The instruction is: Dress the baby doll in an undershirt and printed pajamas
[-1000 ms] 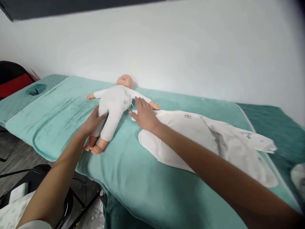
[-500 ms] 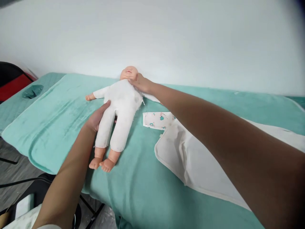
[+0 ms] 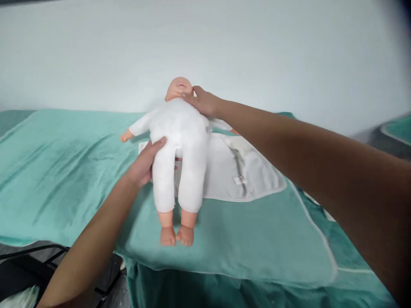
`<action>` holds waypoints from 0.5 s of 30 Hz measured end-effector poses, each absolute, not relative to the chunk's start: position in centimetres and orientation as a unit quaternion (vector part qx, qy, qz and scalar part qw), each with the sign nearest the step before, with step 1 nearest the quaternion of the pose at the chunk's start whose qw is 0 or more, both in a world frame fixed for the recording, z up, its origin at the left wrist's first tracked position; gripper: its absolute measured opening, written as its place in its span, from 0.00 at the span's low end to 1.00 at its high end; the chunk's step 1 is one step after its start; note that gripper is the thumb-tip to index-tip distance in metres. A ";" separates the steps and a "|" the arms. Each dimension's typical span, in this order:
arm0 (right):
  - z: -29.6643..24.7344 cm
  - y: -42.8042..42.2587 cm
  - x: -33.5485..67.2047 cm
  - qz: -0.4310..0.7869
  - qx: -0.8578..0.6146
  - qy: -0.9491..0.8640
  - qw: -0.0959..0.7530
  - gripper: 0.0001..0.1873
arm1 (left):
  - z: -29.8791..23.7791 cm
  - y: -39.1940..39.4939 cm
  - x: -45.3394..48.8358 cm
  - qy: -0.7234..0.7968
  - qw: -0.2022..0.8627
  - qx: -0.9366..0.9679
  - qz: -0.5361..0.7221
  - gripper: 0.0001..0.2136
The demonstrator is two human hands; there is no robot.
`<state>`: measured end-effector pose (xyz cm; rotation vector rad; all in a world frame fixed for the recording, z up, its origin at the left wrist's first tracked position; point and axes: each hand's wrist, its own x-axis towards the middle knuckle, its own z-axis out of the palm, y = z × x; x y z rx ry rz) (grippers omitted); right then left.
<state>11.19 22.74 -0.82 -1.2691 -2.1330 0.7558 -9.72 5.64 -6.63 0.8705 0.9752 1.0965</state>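
Note:
A baby doll (image 3: 181, 128) with a white cloth body and bare plastic head, hands and feet is held face up between my two hands. My left hand (image 3: 149, 160) grips it at the hip, thumb on top and fingers passing beneath, with fingertips showing between the legs. My right hand (image 3: 204, 100) holds the neck and side of the head, its fingers partly hidden behind. Under the doll a white baby garment (image 3: 221, 179) is spread open, with a small tag on its inner side. The doll covers much of the garment.
A teal plush cover (image 3: 80, 171) lies over the long padded table, which stands against a pale wall (image 3: 128, 51). At the lower left are a black chair (image 3: 22, 273) and dark metal legs. Another teal surface (image 3: 398, 128) shows at the far right.
Both hands have lifted the doll and carried it right, from the bare cover to above the white garment. My view has turned to the right as well.

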 end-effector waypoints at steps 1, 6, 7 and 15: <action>-1.0 21.8 13.6 0.270 -0.498 -0.780 0.266 0.42 | -7.1 5.3 -7.5 0.415 0.672 0.379 0.483 0.30; -3.9 18.9 22.8 0.248 -0.593 -0.723 0.252 0.46 | -9.6 3.8 1.3 0.369 0.721 0.358 0.464 0.33; -4.7 18.8 23.8 0.249 -0.597 -0.719 0.255 0.45 | -10.0 3.7 2.3 0.374 0.720 0.363 0.459 0.34; -8.2 19.5 25.1 0.186 -0.580 -0.759 0.229 0.40 | -11.5 4.9 3.8 0.473 0.619 0.401 0.482 0.27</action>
